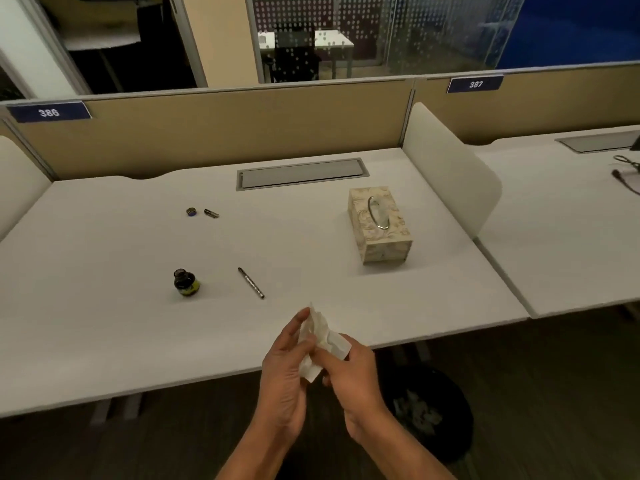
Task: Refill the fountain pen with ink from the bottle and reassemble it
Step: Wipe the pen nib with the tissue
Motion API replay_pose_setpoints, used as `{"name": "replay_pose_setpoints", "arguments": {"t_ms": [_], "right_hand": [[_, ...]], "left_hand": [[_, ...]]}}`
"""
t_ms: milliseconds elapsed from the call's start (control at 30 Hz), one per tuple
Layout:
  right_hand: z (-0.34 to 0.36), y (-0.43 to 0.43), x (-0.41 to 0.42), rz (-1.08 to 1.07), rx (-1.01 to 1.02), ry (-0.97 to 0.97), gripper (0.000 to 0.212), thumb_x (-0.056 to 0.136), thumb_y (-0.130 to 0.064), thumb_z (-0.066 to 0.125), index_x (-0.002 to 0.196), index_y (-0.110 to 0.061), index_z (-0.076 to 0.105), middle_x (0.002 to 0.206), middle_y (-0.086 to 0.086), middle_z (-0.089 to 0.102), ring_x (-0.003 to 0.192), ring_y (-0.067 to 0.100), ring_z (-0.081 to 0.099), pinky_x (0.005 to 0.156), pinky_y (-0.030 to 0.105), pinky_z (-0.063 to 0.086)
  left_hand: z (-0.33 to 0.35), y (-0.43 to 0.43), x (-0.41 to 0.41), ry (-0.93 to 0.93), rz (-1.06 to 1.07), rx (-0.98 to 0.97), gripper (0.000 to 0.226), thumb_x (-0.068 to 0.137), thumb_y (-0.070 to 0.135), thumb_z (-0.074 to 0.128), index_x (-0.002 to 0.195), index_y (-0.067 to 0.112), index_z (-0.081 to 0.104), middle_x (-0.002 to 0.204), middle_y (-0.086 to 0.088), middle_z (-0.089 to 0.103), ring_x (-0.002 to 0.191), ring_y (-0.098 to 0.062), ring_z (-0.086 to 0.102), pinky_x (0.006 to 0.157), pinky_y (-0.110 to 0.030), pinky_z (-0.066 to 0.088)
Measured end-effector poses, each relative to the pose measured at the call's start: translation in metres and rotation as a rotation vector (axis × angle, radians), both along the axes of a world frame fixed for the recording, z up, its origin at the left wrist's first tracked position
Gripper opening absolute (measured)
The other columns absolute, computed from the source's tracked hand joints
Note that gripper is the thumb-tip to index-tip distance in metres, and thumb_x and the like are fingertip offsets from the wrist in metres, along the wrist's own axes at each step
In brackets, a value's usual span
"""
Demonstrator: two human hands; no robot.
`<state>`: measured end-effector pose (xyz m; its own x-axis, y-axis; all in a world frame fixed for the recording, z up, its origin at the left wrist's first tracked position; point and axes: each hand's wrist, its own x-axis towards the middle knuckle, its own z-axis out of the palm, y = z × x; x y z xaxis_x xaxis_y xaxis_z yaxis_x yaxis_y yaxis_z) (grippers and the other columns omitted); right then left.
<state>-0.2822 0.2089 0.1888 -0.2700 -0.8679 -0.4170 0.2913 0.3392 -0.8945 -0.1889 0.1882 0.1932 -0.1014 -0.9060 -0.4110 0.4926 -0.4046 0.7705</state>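
A crumpled white tissue [320, 336] is held between my left hand [284, 372] and my right hand [353, 379] over the desk's front edge. A small dark ink bottle [186, 282] stands open on the white desk [104, 306], left of the hands. Its cap [191, 212] lies farther back. Beside the cap rests a short pen part [211, 213]. A slim patterned pen barrel [251, 283] lies on the desk between the bottle and my hands. Whether any pen piece sits inside the tissue is hidden.
A patterned tissue box [379, 225] stands at the right of the desk. A grey cable tray lid [301, 173] runs along the back. A white side divider [450, 168] bounds the right. A black waste bin [433, 410] with paper sits on the floor below.
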Motion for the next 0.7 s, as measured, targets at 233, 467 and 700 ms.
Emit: {"name": "replay_pose_setpoints", "arguments": {"t_ms": [233,467,700], "right_hand": [[-0.006,0.073,-0.053,0.015,-0.046,0.019,0.019,0.090,-0.018,0.075,0.109,-0.020,0.077,0.095,0.002,0.081,0.085,0.008,0.076,0.061,0.014,0.053],[-0.032,0.108,-0.056,-0.106,-0.050,0.202,0.021,0.088,-0.024,0.078,0.106,-0.029,0.070,0.097,-0.005,0.078,0.092,0.012,0.076,0.080,0.042,0.064],[-0.071,0.125,-0.055,-0.215,0.006,0.199,0.020,0.091,-0.012,0.073,0.106,-0.025,0.071,0.094,-0.006,0.079,0.091,0.008,0.076,0.075,0.029,0.063]], "left_hand": [[0.001,0.072,-0.036,-0.160,-0.037,-0.106,0.045,0.090,-0.001,0.068,0.128,0.023,0.071,0.124,-0.001,0.076,0.115,-0.016,0.072,0.085,-0.027,0.061],[-0.017,0.106,-0.044,-0.251,-0.029,-0.127,0.049,0.089,-0.004,0.069,0.132,0.020,0.067,0.118,-0.003,0.078,0.109,-0.017,0.074,0.080,-0.028,0.063],[-0.058,0.116,-0.029,-0.441,-0.146,-0.175,0.050,0.090,0.004,0.071,0.133,0.028,0.065,0.111,0.003,0.078,0.102,-0.012,0.075,0.086,-0.030,0.062]]}}
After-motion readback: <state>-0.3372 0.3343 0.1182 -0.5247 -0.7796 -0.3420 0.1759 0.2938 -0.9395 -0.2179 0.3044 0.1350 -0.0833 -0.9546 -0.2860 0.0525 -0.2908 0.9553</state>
